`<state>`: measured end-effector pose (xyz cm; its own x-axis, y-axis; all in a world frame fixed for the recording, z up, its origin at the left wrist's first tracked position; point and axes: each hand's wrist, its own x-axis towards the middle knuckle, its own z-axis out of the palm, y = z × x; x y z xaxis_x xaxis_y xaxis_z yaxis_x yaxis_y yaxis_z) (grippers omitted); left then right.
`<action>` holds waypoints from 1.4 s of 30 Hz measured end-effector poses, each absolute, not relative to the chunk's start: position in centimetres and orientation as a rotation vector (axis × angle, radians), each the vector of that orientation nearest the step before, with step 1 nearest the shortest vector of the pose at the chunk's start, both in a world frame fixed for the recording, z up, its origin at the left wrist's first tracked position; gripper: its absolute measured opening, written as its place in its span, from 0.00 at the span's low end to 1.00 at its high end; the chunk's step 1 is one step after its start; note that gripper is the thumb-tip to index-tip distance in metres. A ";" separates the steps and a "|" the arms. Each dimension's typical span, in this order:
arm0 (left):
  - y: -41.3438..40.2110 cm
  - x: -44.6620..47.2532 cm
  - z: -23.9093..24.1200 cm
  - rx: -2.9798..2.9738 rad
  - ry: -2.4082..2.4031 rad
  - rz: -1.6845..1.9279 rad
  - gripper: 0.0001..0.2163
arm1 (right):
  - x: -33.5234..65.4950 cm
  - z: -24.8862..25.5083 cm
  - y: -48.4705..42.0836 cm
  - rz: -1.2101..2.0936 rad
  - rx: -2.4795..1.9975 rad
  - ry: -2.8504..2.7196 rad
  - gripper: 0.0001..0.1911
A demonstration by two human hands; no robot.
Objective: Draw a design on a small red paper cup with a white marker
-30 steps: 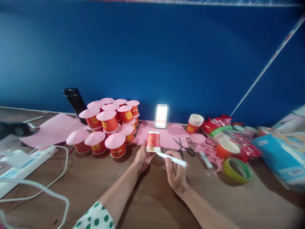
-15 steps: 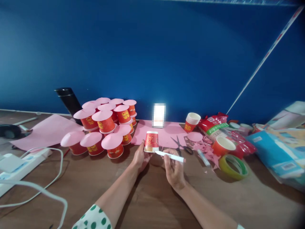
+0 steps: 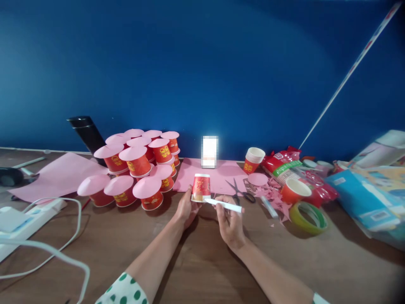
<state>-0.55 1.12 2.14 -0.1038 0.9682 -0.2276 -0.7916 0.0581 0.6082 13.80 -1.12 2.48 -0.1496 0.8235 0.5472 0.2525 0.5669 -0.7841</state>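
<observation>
My left hand [image 3: 187, 210] is closed around the left side and underside of a red paper cup [image 3: 201, 186], held upside down with its rim toward me. In my right hand [image 3: 230, 223] is a white marker pen [image 3: 228, 206], gripped between thumb and fingers. Its tip points left and meets the cup near the lower rim; whether it presses on the surface I cannot tell. Behind the cup lies a pink paper sheet [image 3: 186, 175]. Black-handled scissors [image 3: 236, 191] rest at its right front corner, close to my right hand.
Stacked red cups topped with pink paper discs [image 3: 147, 187] stand at left, before a black flask [image 3: 87, 133]. A white power strip [image 3: 38, 223] trails cables. At right are nested cups [image 3: 253, 160], pink scraps [image 3: 275, 194], green tape [image 3: 308, 217] and a blue package [image 3: 363, 202].
The view has shifted slightly, so the surroundings sit a little to the left. Both hands keep their hold, and the marker tip remains at the cup's lower rim.
</observation>
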 end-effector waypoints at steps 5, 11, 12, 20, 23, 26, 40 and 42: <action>1.1 -0.4 2.3 0.307 0.743 1.536 0.11 | 13.8 2.9 -1.2 0.581 -0.883 -1.693 0.09; 1.1 -0.5 2.2 0.351 0.738 1.520 0.12 | 13.8 2.9 -1.1 0.587 -0.878 -1.681 0.08; 1.1 -0.5 2.1 0.363 0.733 1.518 0.12 | 13.8 2.7 -1.1 0.593 -0.877 -1.679 0.08; 1.1 -0.5 2.1 0.362 0.745 1.516 0.13 | 13.7 2.3 -1.0 0.612 -0.874 -1.678 0.08; 1.1 -0.5 2.1 0.358 0.745 1.516 0.13 | 13.7 2.4 -1.0 0.612 -0.877 -1.673 0.08; 1.1 -0.5 2.0 0.370 0.741 1.515 0.13 | 13.7 2.5 -1.0 0.607 -0.874 -1.682 0.07; 0.9 -0.3 2.7 0.264 0.811 1.535 0.12 | 13.8 3.0 -1.1 0.586 -0.881 -1.740 0.08; 0.9 -0.3 2.6 0.281 0.806 1.538 0.12 | 13.8 3.0 -1.1 0.583 -0.882 -1.741 0.08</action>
<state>-0.29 0.93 2.64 -0.1572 0.9457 -0.2844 -0.7722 0.0618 0.6324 13.81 -1.14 3.00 -0.1780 0.7920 0.5840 0.2805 0.6097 -0.7414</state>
